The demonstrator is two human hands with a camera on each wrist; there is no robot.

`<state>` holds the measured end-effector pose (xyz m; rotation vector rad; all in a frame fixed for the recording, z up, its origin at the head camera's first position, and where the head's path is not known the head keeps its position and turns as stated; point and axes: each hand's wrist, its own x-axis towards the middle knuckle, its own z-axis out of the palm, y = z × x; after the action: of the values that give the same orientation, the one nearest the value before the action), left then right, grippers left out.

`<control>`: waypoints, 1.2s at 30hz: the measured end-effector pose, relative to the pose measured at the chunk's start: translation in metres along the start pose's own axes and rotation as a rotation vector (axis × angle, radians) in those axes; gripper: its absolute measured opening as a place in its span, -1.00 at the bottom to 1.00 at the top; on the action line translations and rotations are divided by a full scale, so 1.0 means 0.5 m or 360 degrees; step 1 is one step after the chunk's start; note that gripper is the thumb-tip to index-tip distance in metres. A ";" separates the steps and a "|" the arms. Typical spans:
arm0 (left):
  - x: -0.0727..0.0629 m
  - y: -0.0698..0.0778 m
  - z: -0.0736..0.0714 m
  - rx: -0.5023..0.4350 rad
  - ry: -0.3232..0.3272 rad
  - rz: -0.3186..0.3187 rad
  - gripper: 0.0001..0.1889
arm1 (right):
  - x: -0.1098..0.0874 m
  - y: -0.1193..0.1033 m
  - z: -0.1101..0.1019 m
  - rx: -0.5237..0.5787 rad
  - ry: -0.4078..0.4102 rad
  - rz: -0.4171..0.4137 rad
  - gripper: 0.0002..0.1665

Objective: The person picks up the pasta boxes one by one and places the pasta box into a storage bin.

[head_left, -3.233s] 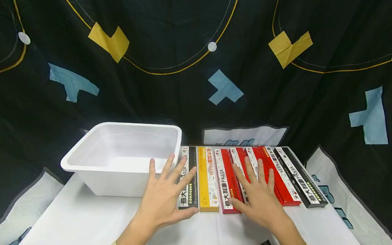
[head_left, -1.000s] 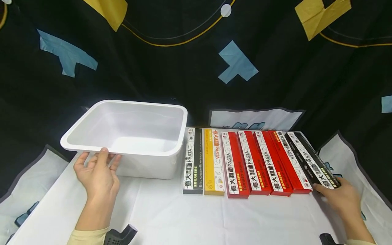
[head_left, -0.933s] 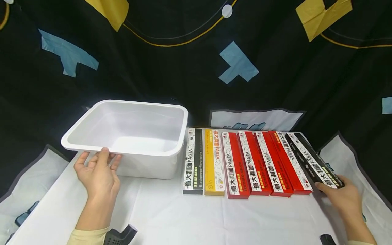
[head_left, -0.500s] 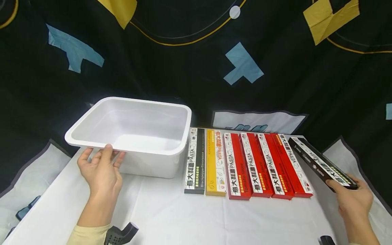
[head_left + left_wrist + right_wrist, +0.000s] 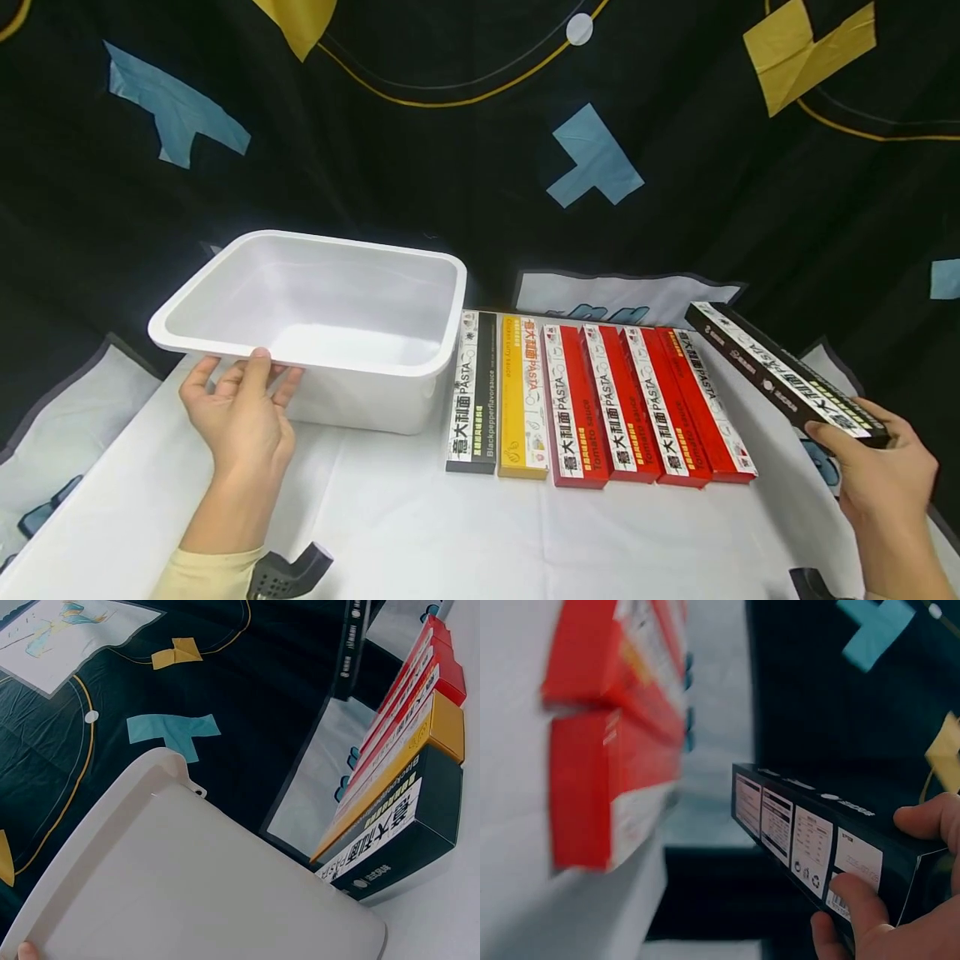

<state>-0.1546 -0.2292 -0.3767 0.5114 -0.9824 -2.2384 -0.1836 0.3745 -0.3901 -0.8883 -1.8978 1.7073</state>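
My right hand (image 5: 888, 471) grips the near end of a long black pasta box (image 5: 780, 371), thumb on one side and fingers on the other. The box is raised off the table and tilted, its far end higher; the right wrist view shows printed white label panels along its underside. My left hand (image 5: 243, 408) pinches the near rim of a white plastic tub (image 5: 360, 400), thumb on top and fingers beneath. Inside, the tub holds nothing. In the left wrist view only a fingertip (image 5: 28, 951) shows at the tub's rim.
Right of the tub lie a black-and-white pasta box (image 5: 472, 392), a yellow one (image 5: 513, 392) and several red tomato sauce boxes (image 5: 573, 408), side by side. They rest on a white-covered table (image 5: 450, 542). A black patterned cloth (image 5: 420, 167) hangs behind.
Earlier both hands were spread over the table. The left hand has since taken the tub's rim; the right has gripped the rightmost black box and lifted it from the row.
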 end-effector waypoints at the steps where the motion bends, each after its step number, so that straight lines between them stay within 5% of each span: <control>1: 0.000 0.000 0.000 0.0003 0.0000 0.0002 -0.30 | -0.006 -0.007 0.003 0.0046 -0.0042 -0.0027 0.04; 10: 0.002 -0.001 0.001 0.0021 -0.0041 0.0024 -0.32 | -0.061 -0.064 0.038 0.0433 -0.0583 -0.0478 -0.22; 14: 0.004 -0.002 0.001 0.0022 -0.0066 0.0018 -0.32 | -0.088 -0.090 0.061 0.0471 -0.0765 -0.0599 -0.28; 23: 0.007 0.002 -0.010 0.0004 -0.0083 0.0014 -0.27 | -0.133 -0.165 0.123 0.0503 -0.1244 -0.0648 -0.32; 36: 0.011 -0.002 -0.011 -0.0035 -0.0090 0.0054 -0.28 | -0.198 -0.230 0.227 0.0448 -0.1684 -0.0712 -0.27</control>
<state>-0.1559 -0.2354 -0.3815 0.4206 -0.9864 -2.2419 -0.2128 0.2203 -0.2837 0.6691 -2.0689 2.2361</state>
